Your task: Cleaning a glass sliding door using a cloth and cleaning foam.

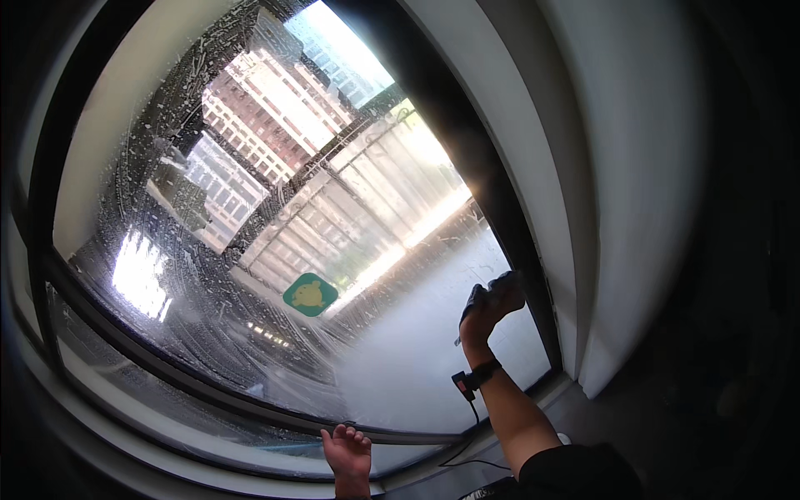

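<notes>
Before me is a large window pane (375,294) streaked with droplets and soapy smears, mostly on its left side. My right hand (494,303) presses a dark cloth (502,289) against the lower right of the glass, close to the dark frame. On that wrist sits a black strap (478,379) with a small device and a cable. Near the bottom frame bar, my left hand (349,450) is raised with its fingers slightly curled and apart, holding nothing. A green sticker with a yellow figure (310,294) is on the glass between the streaks.
A dark window frame (524,250) borders the pane, with a pale wall or curtain (631,187) to the right. A thin cable (478,462) runs by the lower sill. Beyond the glass are a railing (350,206) and tall buildings (275,119).
</notes>
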`<state>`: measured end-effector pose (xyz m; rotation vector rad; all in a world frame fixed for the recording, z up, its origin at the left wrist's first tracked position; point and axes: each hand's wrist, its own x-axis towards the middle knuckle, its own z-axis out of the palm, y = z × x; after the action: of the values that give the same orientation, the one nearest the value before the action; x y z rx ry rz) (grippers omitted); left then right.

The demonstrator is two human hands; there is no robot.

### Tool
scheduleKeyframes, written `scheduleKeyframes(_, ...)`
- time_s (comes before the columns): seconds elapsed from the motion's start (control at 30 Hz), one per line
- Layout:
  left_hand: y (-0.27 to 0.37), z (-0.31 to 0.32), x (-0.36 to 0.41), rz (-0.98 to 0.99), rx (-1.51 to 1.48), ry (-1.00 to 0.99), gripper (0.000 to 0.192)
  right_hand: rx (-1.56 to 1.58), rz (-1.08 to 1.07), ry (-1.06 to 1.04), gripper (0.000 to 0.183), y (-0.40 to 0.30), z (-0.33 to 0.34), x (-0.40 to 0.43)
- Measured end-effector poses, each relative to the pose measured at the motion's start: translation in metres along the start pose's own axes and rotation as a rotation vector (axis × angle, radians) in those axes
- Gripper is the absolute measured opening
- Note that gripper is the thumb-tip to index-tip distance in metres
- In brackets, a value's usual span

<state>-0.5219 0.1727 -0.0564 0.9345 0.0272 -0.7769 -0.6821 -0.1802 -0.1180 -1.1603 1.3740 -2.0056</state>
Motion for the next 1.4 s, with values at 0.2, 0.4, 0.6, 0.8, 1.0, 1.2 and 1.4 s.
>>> scheduleKeyframes(0.2, 0.026, 0.009, -0.001, 0.065, -0.066, -0.127, 0.054, -0.071, -0.355, -0.037, 0.057, -0.223, 0.003, 0.087)
scheduleKeyframes(0.4, 0.042, 0.014, 0.002, 0.098, -0.101, -0.178, 0.053, 0.16, -0.823, 0.263, 0.027, -0.377, 0.05, 0.193)
scheduleKeyframes(0.6, 0.046, 0.002, 0.008, 0.137, -0.173, -0.176, 0.051, 0.316, -0.962, 0.36, 0.018, -0.458, 0.058, 0.224)
scheduleKeyframes(0.8, 0.036, -0.017, 0.009, 0.053, -0.209, -0.135, 0.05, 0.088, -0.839, 0.132, 0.029, -0.333, 0.022, 0.161)
scheduleKeyframes(1.0, 0.017, -0.015, 0.013, 0.038, -0.137, -0.116, 0.053, -0.075, -0.423, -0.169, 0.086, -0.045, -0.012, 0.042)
scheduleKeyframes(1.2, 0.02, -0.016, 0.009, 0.004, -0.111, -0.08, 0.052, -0.068, -0.332, -0.063, 0.086, -0.088, 0.005, 0.036)
scheduleKeyframes(1.4, 0.04, 0.002, 0.004, 0.084, -0.175, -0.196, 0.048, -0.168, -0.541, -0.003, 0.049, -0.339, 0.028, 0.137)
